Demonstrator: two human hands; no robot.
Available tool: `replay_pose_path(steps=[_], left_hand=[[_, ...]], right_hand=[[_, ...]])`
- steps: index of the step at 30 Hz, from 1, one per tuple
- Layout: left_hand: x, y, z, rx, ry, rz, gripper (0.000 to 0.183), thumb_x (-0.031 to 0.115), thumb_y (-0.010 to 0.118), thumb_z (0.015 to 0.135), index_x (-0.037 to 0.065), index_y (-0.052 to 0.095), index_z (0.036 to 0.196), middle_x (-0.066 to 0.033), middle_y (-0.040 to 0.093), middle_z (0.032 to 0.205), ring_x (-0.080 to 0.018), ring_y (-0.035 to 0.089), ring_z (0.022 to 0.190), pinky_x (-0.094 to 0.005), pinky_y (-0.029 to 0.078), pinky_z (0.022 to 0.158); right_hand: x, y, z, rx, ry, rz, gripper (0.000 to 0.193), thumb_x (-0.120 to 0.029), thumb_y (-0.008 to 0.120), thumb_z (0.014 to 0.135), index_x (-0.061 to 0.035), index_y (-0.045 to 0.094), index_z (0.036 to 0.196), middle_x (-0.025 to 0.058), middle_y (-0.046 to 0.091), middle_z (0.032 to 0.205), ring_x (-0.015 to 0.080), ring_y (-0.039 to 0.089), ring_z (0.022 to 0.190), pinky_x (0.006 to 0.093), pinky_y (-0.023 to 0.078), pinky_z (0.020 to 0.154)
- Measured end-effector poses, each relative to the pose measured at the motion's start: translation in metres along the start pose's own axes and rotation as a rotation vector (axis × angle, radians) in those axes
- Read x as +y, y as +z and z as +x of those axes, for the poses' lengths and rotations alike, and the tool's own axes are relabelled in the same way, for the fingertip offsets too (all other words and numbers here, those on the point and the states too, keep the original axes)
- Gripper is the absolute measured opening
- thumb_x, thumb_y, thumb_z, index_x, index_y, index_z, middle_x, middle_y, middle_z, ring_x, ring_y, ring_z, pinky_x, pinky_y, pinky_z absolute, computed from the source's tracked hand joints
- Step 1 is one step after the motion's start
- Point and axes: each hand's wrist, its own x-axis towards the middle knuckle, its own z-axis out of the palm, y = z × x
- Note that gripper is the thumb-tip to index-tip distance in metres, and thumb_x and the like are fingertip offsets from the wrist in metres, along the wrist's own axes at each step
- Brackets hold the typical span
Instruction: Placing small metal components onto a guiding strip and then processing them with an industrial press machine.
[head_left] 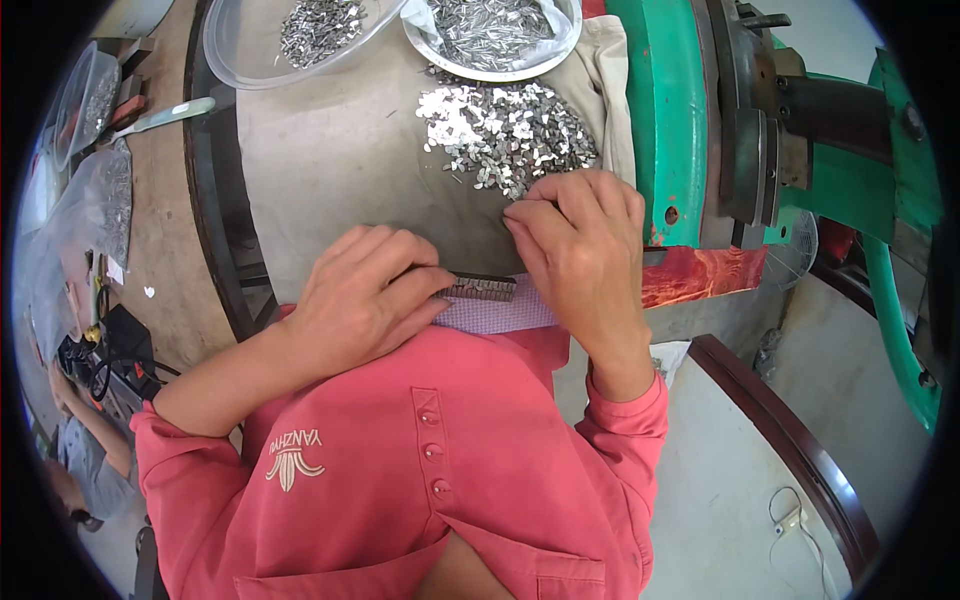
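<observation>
My left hand [365,290] is closed on a short dark metal strip [485,289] with rows of small ridged pieces along it. The strip lies level near the cloth's front edge, and its left end is hidden by my fingers. My right hand [590,245] has thumb and forefinger pinched together at the near edge of a loose pile of small silvery metal pieces [510,130]. Whatever sits between those fingertips is too small or hidden to make out. The pile is spread on a grey-brown cloth [330,160]. A purple checked cloth [500,315] shows beneath the strip.
Behind the pile stand a white bowl [490,75] of thin metal bits and a clear plastic tub [222,65] of small pieces. A green machine [668,120] borders the right side. To the left, a wooden bench [165,230] holds bags and tools; another person's arm [100,425] shows there.
</observation>
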Motion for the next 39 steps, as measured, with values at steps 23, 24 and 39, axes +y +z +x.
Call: replay_pose_path(steps=[23,24,39], left_hand=[[0.006,0.017,0.012,0.018,-0.012,-0.045,0.013,0.008,0.074,0.076,0.008,0.066,0.086,-0.0032,0.06,0.096,-0.0224,0.059,0.089,-0.035,0.045,0.079],[0.007,0.016,0.012,0.007,-0.036,-0.065,0.016,0.008,0.075,0.076,0.007,0.065,0.088,-0.0039,0.06,0.096,-0.0234,0.059,0.089,-0.0354,0.045,0.079],[-0.026,0.005,0.049,0.136,-0.077,0.103,0.016,0.004,0.073,0.081,0.005,0.066,0.095,-0.0094,0.06,0.096,-0.0292,0.063,0.086,-0.0369,0.051,0.07]], right_hand=[[-0.01,0.009,-0.044,0.21,0.12,0.043,0.022,-0.011,0.081,0.074,-0.014,0.074,0.095,-0.0005,0.061,0.099,0.0224,0.057,0.092,0.0376,0.04,0.079],[-0.004,0.01,-0.038,0.215,0.091,0.029,0.021,-0.011,0.08,0.076,-0.013,0.073,0.095,0.0008,0.06,0.097,0.0231,0.056,0.089,0.0376,0.04,0.077],[-0.004,0.001,-0.016,0.083,0.135,-0.029,0.014,-0.007,0.078,0.072,-0.0092,0.071,0.084,0.0026,0.062,0.098,0.0256,0.057,0.093,0.0395,0.041,0.08]])
